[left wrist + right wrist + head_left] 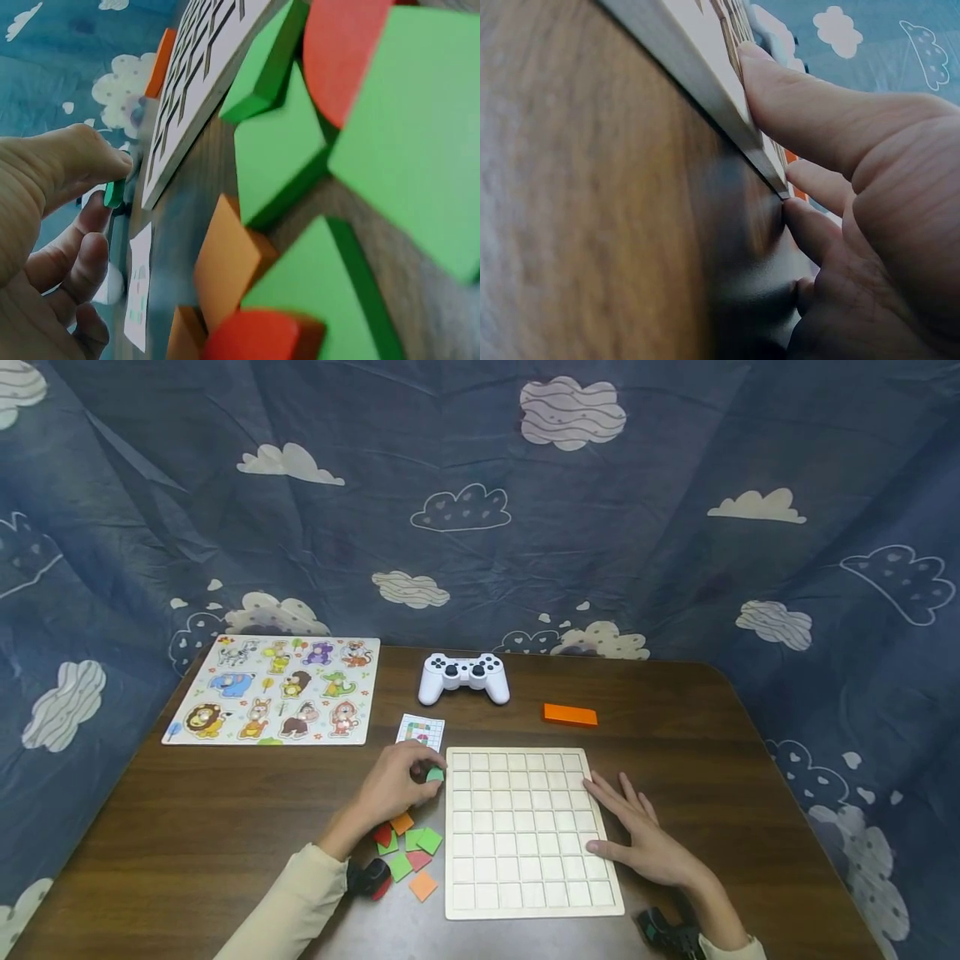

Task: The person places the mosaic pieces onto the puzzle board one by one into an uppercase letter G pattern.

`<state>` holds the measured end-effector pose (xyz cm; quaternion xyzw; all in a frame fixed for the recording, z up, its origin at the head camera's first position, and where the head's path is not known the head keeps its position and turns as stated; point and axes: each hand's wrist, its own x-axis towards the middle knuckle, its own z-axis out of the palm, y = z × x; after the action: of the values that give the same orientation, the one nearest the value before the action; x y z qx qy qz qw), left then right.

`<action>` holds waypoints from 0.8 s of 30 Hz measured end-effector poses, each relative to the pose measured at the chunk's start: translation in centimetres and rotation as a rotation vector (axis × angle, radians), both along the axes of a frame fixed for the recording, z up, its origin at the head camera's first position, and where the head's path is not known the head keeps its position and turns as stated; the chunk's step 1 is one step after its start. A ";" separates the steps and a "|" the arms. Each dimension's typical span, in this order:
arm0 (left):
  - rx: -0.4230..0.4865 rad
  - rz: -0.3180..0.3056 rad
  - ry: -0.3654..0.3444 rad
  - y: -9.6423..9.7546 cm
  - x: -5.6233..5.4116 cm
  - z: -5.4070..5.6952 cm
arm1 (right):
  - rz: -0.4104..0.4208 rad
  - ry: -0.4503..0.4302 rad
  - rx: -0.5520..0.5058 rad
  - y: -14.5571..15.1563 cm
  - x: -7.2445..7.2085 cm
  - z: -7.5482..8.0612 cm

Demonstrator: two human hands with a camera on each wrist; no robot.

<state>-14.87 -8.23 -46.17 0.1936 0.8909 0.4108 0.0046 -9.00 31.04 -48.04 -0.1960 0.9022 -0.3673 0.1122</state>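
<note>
Between thumb and index finger, my left hand [396, 779] pinches a small green tile [114, 193], close to the upper left corner of the wooden grid board [525, 917]. My right hand [647, 842] rests along the board's right edge, fingers spread; in the right wrist view its thumb [802, 97] lies on the rim. A pattern card [432, 723] lies just beyond the left hand, partly covered by it. Loose tiles lie below that hand, among them green tiles [277, 157], an orange tile [423, 886] and red rounded pieces [255, 337].
An animal puzzle board [270, 744] lies at the back left. A white game controller [464, 676] sits behind the card, and an orange block [570, 715] lies behind the grid board. A cloud-patterned blue cloth [465, 443] hangs behind the brown table [187, 827].
</note>
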 end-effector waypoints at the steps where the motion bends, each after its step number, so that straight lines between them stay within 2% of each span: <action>1: 0.000 -0.002 0.007 0.2 -0.1 0.0 | 0.001 0.000 -0.002 0.0 0.0 0.0; 8: -0.050 -0.002 0.009 1.7 -0.2 0.2 | 0.003 -0.002 -0.008 0.1 0.1 0.0; 16: -0.043 -0.036 0.040 3.4 -0.4 0.0 | 0.005 -0.007 -0.016 0.0 0.2 0.2; 24: -0.036 -0.046 0.021 5.0 -0.6 -0.4 | 0.012 -0.004 -0.029 -0.1 0.2 0.3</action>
<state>-15.45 -3.20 -46.55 0.2184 0.8934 0.3926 0.0081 -8.78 30.98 -47.74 -0.2023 0.8954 -0.3802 0.1132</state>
